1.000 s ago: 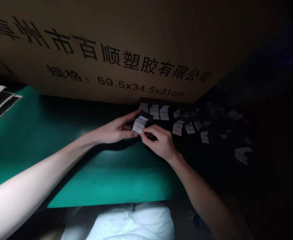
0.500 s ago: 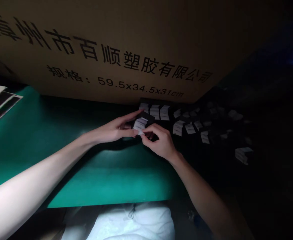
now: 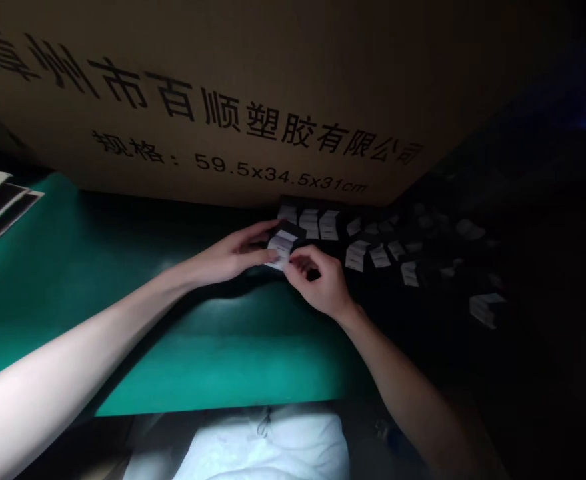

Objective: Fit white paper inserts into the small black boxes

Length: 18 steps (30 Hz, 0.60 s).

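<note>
My left hand [image 3: 230, 257] holds a small folded white paper slip [image 3: 281, 245] with printed lines, lying against a dark flat piece [image 3: 293, 231]. The thumb presses on the paper's face, while the other fingers are mostly behind the dark piece. At the slip's lower right edge, my right hand [image 3: 323, 280] is closed in a pinch, thumb and forefinger at the paper. Just beyond my hands, similar white slips [image 3: 317, 225] on dark pieces stand in a row near the carton.
A large brown carton [image 3: 213, 60] with black printing stands along the back of the green tabletop [image 3: 183, 360]. More slips [image 3: 367, 255] lie scattered in shadow at right. Striped sheets [image 3: 3, 207] lie at the left edge.
My left thumb has moved up from the slip's bottom edge onto its face. The paper now looks flatter and shows more. My right hand has hardly moved.
</note>
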Available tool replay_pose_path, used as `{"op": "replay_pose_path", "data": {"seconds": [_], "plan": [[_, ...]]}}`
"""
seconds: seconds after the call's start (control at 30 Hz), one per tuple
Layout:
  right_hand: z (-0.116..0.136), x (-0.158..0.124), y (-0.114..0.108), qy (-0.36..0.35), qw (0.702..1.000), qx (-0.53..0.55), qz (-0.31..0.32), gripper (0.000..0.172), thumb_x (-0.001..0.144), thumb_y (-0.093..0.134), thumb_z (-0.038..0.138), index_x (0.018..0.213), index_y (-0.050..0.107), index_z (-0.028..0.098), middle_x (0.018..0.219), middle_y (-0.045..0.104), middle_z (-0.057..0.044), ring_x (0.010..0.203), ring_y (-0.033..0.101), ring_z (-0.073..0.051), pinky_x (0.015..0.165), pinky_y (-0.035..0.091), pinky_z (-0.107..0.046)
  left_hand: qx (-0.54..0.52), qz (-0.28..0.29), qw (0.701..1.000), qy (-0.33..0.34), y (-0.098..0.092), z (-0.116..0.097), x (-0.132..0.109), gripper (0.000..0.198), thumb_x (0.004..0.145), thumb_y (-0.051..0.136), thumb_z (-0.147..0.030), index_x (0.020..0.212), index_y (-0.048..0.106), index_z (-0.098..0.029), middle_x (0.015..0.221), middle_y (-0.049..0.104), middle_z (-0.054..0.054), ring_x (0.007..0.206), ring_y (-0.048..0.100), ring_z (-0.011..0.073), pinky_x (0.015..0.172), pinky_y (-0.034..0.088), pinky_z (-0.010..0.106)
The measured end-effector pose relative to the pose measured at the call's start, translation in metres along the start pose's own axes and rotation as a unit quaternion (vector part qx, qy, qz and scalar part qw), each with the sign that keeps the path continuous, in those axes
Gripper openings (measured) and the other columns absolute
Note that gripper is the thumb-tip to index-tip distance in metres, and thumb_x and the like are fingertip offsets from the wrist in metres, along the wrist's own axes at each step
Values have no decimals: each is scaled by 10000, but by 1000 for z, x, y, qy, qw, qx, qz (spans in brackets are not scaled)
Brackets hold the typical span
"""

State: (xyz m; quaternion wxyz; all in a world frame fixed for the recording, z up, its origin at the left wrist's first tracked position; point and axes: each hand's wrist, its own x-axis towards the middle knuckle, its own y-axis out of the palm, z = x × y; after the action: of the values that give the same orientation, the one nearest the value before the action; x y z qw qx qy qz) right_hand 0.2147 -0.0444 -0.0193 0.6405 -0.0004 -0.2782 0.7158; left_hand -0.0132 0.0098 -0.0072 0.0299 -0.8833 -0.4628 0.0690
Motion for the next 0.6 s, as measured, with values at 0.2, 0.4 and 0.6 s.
{"op": "replay_pose_path", "data": {"seconds": [0.2, 0.4, 0.6], "plan": [[4, 4, -5, 246, 957, 145, 58, 537, 934, 633, 731, 800, 610, 212, 641, 648, 15, 461, 555, -95, 367, 355, -192, -32, 5, 999, 31, 5, -4, 0, 798, 914, 784, -420, 1626, 473, -236, 1575, 599, 161, 1408, 590, 352, 1173, 484, 491], [7, 4, -9, 245, 952, 121, 139, 545, 933, 647, 716, 838, 692, 181, 683, 696, 0, 462, 564, -72, 394, 362, -177, -58, 10, 997, 51, 4, -6, 0, 769, 903, 803, -389, 1597, 509, -235, 1507, 650, 163, 1358, 633, 346, 1123, 531, 456], [5, 4, -11, 237, 946, 132, 177, 484, 955, 664, 643, 869, 709, 169, 738, 712, -9, 544, 617, -80, 437, 404, -170, -62, 22, 996, 55, 3, -6, 1, 728, 894, 820, -374, 1552, 552, -215, 1468, 677, 167, 1302, 670, 334, 1075, 566, 427]]}}
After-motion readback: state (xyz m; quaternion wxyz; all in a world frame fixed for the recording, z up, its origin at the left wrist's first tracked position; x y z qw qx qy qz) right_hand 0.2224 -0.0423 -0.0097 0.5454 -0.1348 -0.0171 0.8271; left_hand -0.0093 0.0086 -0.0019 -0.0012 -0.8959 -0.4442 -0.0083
